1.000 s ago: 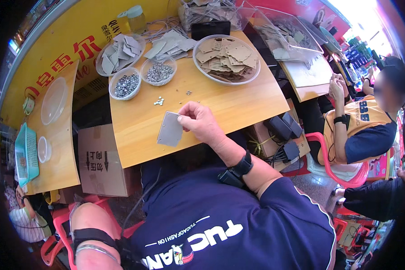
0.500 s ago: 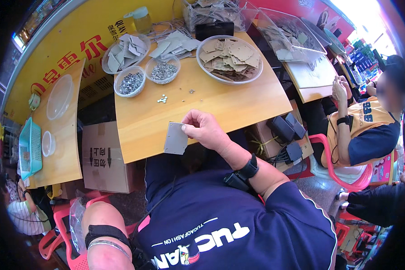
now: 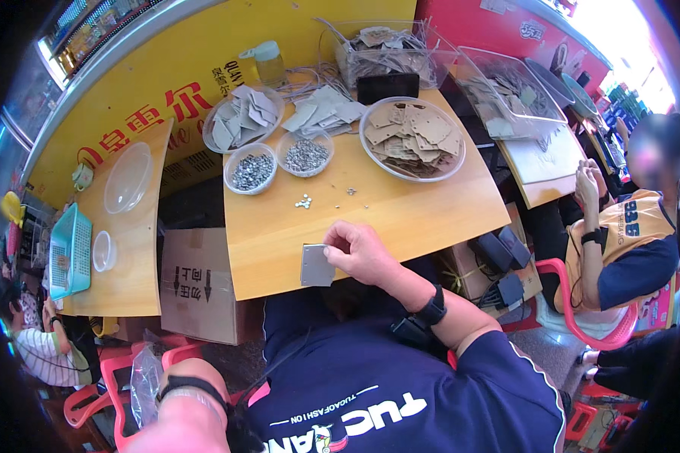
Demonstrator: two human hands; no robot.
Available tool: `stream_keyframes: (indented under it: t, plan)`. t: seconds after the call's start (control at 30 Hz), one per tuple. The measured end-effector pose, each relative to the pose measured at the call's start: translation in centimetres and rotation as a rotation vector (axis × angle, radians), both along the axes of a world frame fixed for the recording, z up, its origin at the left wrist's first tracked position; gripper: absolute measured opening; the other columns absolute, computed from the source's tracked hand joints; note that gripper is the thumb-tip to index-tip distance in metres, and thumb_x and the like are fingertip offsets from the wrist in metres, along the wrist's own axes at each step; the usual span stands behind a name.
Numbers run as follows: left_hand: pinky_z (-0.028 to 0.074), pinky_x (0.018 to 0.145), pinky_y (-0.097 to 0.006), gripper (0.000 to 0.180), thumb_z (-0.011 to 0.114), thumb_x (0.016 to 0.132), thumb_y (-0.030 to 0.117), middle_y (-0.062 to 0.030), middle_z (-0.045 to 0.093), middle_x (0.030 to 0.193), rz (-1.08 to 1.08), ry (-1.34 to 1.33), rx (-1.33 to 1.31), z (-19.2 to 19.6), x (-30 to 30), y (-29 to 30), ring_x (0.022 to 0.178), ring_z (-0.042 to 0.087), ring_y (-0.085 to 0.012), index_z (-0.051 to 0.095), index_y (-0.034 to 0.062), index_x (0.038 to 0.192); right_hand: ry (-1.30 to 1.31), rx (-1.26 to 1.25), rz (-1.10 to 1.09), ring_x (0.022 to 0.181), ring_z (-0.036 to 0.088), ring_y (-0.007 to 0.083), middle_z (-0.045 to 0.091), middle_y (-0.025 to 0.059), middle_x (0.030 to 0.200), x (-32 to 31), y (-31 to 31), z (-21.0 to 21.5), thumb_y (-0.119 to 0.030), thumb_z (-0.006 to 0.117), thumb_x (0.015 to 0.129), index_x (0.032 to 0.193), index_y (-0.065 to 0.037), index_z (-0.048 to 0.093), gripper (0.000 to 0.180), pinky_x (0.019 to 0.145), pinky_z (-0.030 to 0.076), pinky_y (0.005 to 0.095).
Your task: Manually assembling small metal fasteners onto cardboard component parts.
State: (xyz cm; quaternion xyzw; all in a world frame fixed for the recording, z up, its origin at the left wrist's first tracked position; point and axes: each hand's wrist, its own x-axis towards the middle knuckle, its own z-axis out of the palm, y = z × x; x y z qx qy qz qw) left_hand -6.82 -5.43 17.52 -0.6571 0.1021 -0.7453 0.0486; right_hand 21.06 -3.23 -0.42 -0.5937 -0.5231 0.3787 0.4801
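Note:
My right hand (image 3: 360, 253) pinches a thin grey square plate (image 3: 316, 266) by its upper right corner, between thumb and fingers. Small holes show along the plate's rim. It hangs over the near edge of the wooden table (image 3: 431, 223). At the lower left, my left arm bends back toward the camera. My left hand (image 3: 183, 429) is a blurred patch at the bottom edge, its fingers out of sight. Beyond the plate lie a few small white-silver pieces (image 3: 303, 201) and some loose bits (image 3: 350, 192).
Two bowls of small metal parts (image 3: 251, 169) (image 3: 306, 155) stand behind, near a bowl of grey plates (image 3: 243, 121) and a bowl of tan plates (image 3: 413, 140). A turquoise basket (image 3: 71, 253) sits on the left table. A co-worker (image 3: 619, 241) sits at right.
The whole view has shifted, so the table sits lower and further right. My right hand keeps its pinch on the plate, now turned more upright. My left hand has come nearer the camera.

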Motion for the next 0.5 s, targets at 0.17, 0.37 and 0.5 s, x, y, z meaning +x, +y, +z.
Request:
stream_keyframes:
  t: [0.17, 0.37, 0.5]
  plan:
    - [0.052, 0.080, -0.039, 0.017, 0.059, 0.076, -0.011, -0.0149, 0.064, 0.091, 0.418, 0.450, -0.575, -6.2, 3.9, 9.3, 0.090, 0.061, -0.0277, 0.061, 0.0008, 0.088, -0.052, 0.005, 0.008, 0.065, 0.062, 0.0174, 0.064, 0.0093, 0.072, 1.0, -0.8, -1.0, -0.012, 0.066, 0.080, 0.086, -0.001, 0.063, 0.013, 0.063, 0.051, 0.0330]
    - [0.044, 0.061, -0.025, 0.012, 0.053, 0.088, 0.005, -0.0018, 0.058, 0.067, -0.253, 0.262, -1.747, -18.3, 4.4, 10.9, 0.064, 0.055, -0.0094, 0.060, 0.0045, 0.078, 0.132, -0.051, 0.028, 0.066, 0.054, 0.0081, 0.059, -0.0010, 0.070, 1.5, -0.8, -2.2, -0.011, 0.066, 0.084, 0.087, -0.001, 0.062, 0.011, 0.061, 0.047, 0.0264]
    - [0.043, 0.058, -0.023, 0.013, 0.053, 0.089, 0.006, -0.0010, 0.057, 0.064, -0.271, 0.218, -1.785, -19.7, 4.8, 11.1, 0.058, 0.053, -0.0077, 0.061, 0.0034, 0.078, 0.161, -0.080, 0.057, 0.064, 0.053, 0.0069, 0.059, -0.0021, 0.071, 1.5, -1.2, -2.2, -0.010, 0.066, 0.084, 0.087, -0.001, 0.062, 0.009, 0.061, 0.046, 0.0255]
